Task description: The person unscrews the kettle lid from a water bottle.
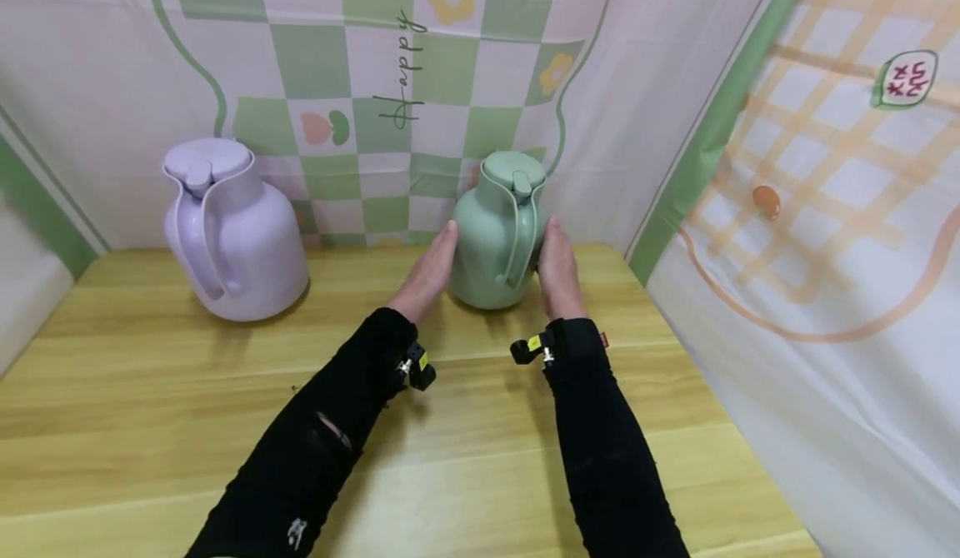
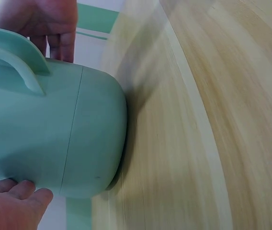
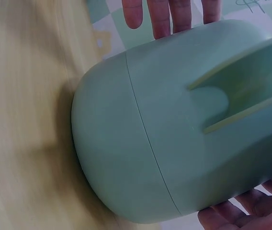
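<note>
A light green thermos jug (image 1: 480, 246) stands upright on the wooden table with its handle towards me. My left hand (image 1: 429, 279) is at its left side, and my right hand (image 1: 558, 273) is at its right side. In the left wrist view, the fingertips of the left hand (image 2: 14, 203) lie along the jug's body (image 2: 35, 124). The right wrist view shows the fingertips of the right hand (image 3: 255, 211) against the jug's wall (image 3: 117, 139). Opposite them, the left hand's fingers extend straight beside the jug.
A lilac thermos jug (image 1: 258, 250) stands on the left part of the wooden table (image 1: 465, 458). Behind both jugs hangs a green and white checked cloth (image 1: 315, 58). A white cloth with orange grid lines (image 1: 840, 208) hangs beside the table's right edge.
</note>
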The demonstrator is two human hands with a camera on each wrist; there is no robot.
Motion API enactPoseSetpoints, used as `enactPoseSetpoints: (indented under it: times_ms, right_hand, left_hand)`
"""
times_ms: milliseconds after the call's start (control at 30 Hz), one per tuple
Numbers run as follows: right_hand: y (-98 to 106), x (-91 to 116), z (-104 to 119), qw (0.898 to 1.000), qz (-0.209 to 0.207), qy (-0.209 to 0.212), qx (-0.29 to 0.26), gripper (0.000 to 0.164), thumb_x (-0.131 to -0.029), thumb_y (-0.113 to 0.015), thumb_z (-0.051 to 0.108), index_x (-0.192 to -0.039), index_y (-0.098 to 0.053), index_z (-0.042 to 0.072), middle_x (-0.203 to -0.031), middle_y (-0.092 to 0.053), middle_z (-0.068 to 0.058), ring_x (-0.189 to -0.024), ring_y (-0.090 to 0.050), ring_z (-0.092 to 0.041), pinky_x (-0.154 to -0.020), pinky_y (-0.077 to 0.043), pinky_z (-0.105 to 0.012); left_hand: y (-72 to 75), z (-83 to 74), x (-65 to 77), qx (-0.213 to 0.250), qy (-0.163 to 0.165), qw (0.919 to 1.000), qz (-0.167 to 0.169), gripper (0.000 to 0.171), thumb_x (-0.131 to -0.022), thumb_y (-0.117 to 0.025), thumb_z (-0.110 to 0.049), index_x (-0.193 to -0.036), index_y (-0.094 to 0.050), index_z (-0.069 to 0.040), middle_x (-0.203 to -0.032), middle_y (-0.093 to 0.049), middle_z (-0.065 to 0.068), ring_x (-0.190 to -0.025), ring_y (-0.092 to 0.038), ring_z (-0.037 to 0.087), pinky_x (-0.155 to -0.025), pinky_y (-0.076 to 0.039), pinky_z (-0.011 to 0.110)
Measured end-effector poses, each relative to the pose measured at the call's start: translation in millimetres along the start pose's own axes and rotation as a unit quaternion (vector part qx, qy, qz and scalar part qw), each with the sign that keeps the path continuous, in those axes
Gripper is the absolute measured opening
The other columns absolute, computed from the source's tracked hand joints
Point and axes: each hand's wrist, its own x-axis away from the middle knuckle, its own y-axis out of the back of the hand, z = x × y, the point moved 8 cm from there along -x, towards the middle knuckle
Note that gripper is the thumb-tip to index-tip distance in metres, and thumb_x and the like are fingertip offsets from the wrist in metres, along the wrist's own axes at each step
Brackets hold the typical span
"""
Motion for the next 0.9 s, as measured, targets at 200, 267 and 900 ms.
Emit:
enactPoseSetpoints:
  times_ms: [200, 267, 900]
  right_hand:
    - [-3.1, 5.4, 1.2, 1.000, -0.004, -0.002, 0.018, 0.094, -0.085, -0.018, 0.083, -0.149, -0.038, 0.018, -0.157, -0.032, -0.004, -0.141, -0.028, -0.020, -0.115, -0.024, -0.044]
    - [-4.5, 6.8, 1.8, 1.000, -0.005, -0.002, 0.021, 0.094, -0.085, -0.017, 0.083, -0.150, -0.037, 0.018, -0.158, -0.032, -0.004, -0.142, -0.027, -0.020, -0.116, -0.023, -0.044]
    - [-14.7, 11.9, 3.3, 1.000, -0.009, 0.017, 0.024, 0.092, -0.084, -0.019, 0.084, -0.147, -0.043, 0.020, -0.150, -0.042, -0.005, -0.136, -0.037, -0.021, -0.112, -0.029, -0.045]
  left_hand:
    - [4.0, -0.6, 4.6, -0.004, 0.001, 1.0000, -0.009, 0.085, -0.092, -0.016, -0.075, -0.159, -0.011, -0.023, -0.164, -0.011, -0.007, -0.146, -0.007, 0.009, -0.119, -0.008, 0.035]
    - [5.4, -1.4, 6.0, -0.005, -0.002, 0.9999, -0.011, 0.085, -0.092, -0.016, -0.075, -0.159, -0.012, -0.023, -0.164, -0.012, -0.006, -0.146, -0.007, 0.009, -0.119, -0.009, 0.035]
    - [17.5, -1.1, 11.9, -0.028, -0.010, 0.9987, -0.040, 0.088, -0.091, -0.015, -0.077, -0.159, -0.017, -0.022, -0.163, -0.016, -0.005, -0.146, -0.012, 0.012, -0.119, -0.011, 0.037]
